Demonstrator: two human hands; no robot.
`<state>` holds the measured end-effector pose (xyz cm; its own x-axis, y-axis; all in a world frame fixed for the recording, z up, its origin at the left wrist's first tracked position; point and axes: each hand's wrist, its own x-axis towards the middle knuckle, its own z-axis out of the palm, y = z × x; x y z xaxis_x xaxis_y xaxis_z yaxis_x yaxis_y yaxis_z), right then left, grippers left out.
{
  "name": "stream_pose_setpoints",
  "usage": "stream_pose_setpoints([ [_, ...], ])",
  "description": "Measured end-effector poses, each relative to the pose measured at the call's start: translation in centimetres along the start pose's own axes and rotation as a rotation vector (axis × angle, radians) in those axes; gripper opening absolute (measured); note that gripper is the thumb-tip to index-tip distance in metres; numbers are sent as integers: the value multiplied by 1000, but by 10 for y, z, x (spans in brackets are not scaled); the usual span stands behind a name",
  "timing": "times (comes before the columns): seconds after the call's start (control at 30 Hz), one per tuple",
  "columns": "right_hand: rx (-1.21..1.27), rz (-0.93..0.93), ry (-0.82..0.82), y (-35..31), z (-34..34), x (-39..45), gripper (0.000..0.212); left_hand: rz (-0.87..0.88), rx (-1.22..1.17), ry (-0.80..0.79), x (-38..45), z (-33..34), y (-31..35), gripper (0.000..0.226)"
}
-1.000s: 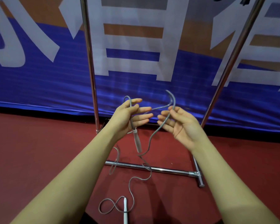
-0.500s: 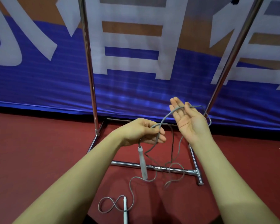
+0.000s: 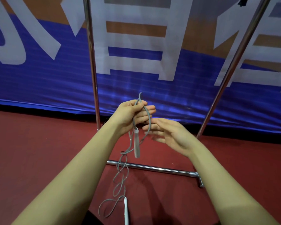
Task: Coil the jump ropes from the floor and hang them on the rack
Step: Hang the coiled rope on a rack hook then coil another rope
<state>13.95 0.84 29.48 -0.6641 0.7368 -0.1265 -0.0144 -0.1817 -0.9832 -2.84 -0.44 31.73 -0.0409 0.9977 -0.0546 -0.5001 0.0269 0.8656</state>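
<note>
Left hand (image 3: pixel 133 114) grips the grey jump rope (image 3: pixel 120 172) cord above its handle (image 3: pixel 136 142); right hand (image 3: pixel 167 135) released beside it. Light, limp cord: gather loops near that handle.

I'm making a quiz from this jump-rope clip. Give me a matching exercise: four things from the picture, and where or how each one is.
Things:
1. left hand
2. right hand
3. upper handle
4. lower handle

States:
A. lies on the red floor
B. open, holds nothing
C. dangles below the left hand
D. grips loops of grey rope

Pairs: 1-D, 2-B, 3-C, 4-A
</note>
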Motion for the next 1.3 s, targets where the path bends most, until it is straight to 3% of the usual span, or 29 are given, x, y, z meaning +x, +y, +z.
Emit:
stream_pose_setpoints([
  [0.27,-29,-35,-18,-6,3,-4,8,53,16,58,-4,-11,6,17],
  [0.5,373,-278,192,-22,-4,-6,9,-197,305,-207,-12,-6,-13,24],
  [0.67,578,-380,382,-23,-13,-3,18,-217,436,-358,-15,-3,-17,22],
  [0.83,632,-392,465,-17,-14,1,14,-199,461,-324,-16,-1,-16,23],
  [0.93,554,-284,485,-12,-15,4,16,-132,271,-244,-14,3,-13,22],
  [1.07,349,-115,433,-3,-11,7,23,15,24,-113,-6,2,-3,23],
  [1.17,159,-1,260,4,0,8,28,60,-6,-74,-6,1,2,22],
  [1.3,89,37,30,8,15,11,37,55,20,-47,-9,1,8,20],
])
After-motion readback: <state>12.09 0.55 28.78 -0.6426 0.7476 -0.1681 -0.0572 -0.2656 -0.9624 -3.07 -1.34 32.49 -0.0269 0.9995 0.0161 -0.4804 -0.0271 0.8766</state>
